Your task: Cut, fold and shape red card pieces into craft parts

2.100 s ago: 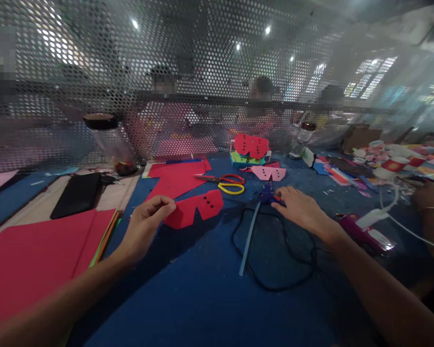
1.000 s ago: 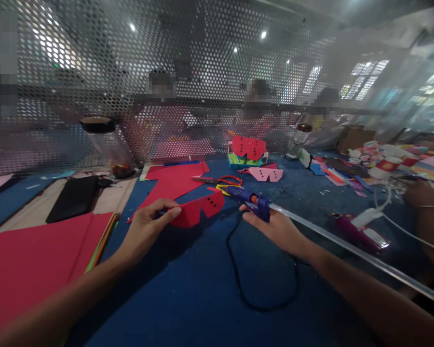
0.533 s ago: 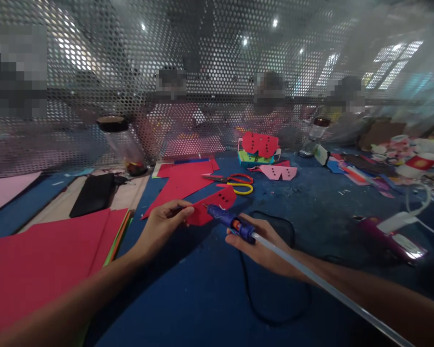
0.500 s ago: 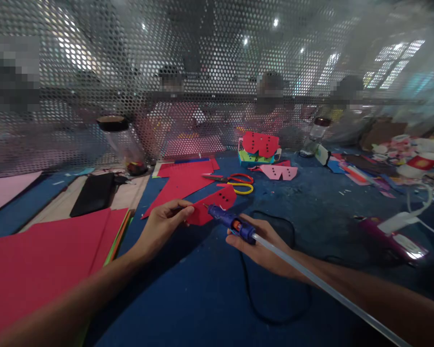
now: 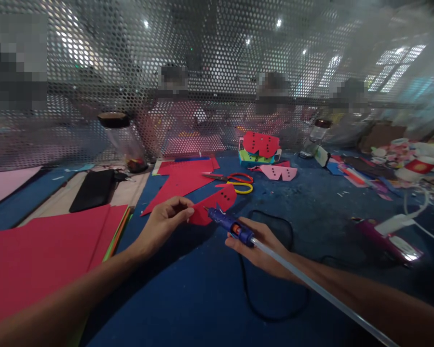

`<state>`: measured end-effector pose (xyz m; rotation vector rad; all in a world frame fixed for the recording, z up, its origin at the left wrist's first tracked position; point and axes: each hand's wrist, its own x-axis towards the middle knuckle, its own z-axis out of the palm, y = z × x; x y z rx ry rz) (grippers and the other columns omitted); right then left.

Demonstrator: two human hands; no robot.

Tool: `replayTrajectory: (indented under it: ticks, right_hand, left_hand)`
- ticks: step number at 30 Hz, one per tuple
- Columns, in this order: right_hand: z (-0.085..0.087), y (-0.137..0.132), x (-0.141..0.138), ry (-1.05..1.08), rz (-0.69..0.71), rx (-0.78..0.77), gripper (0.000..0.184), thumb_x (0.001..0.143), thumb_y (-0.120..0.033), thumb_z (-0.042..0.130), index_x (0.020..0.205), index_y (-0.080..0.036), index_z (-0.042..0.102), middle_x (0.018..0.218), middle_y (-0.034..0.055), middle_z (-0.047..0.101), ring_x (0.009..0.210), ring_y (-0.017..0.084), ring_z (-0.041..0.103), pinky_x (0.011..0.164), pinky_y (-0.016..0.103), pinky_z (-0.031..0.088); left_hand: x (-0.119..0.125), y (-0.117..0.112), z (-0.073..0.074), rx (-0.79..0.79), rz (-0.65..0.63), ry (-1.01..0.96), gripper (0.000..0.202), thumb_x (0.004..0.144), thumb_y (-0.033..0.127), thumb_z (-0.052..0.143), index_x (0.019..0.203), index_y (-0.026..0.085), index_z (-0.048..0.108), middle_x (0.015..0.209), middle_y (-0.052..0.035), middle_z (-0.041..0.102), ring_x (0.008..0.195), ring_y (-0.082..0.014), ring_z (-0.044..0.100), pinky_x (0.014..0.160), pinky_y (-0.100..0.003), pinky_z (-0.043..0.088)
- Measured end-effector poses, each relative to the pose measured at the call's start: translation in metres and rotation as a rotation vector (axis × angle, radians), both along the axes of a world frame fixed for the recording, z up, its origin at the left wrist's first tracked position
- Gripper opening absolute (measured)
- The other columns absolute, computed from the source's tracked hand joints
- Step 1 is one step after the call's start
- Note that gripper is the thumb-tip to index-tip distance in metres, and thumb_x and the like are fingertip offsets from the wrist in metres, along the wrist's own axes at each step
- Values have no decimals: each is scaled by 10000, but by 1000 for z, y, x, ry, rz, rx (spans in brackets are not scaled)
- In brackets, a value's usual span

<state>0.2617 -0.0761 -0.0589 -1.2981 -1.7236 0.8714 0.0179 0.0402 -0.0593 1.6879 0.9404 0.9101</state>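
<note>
My left hand pinches one end of a red paper cutout with small black dots, held just above the blue table. My right hand grips a blue hot glue gun with a long clear glue stick trailing back over my forearm. The gun's nozzle points left and touches the lower edge of the cutout. The gun's black cord loops on the table under my right wrist.
Red and yellow scissors lie beyond the cutout, beside red paper sheets. A stack of coloured paper is at left, with a black phone. A second purple glue gun lies right. Finished cutouts sit by the mesh screen.
My right hand picked the glue gun up from the table and brought its nozzle left to the cutout's edge. My left hand kept holding the cutout.
</note>
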Motion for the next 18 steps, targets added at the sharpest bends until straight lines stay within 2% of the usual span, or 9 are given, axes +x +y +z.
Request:
replayTrajectory:
  ticks: [8, 18]
  right_hand:
    - [-4, 1, 2, -68, 10, 106, 198, 923, -344, 694, 865, -223, 548, 858, -31, 524, 725, 113, 479, 675, 245, 385]
    - [-6, 0, 1, -76, 3, 106, 275, 936, -408, 681, 833, -217, 511, 802, -43, 487, 673, 100, 443, 625, 241, 358]
  left_hand:
    - [0, -1, 1, -17, -6, 6, 207, 852, 399, 714, 877, 196, 679, 727, 5, 652, 684, -152, 600, 652, -264, 448]
    - [0, -5, 2, -30, -19, -5, 214, 868, 397, 705, 886, 192, 645, 732, 20, 629, 682, -136, 567, 639, -251, 409]
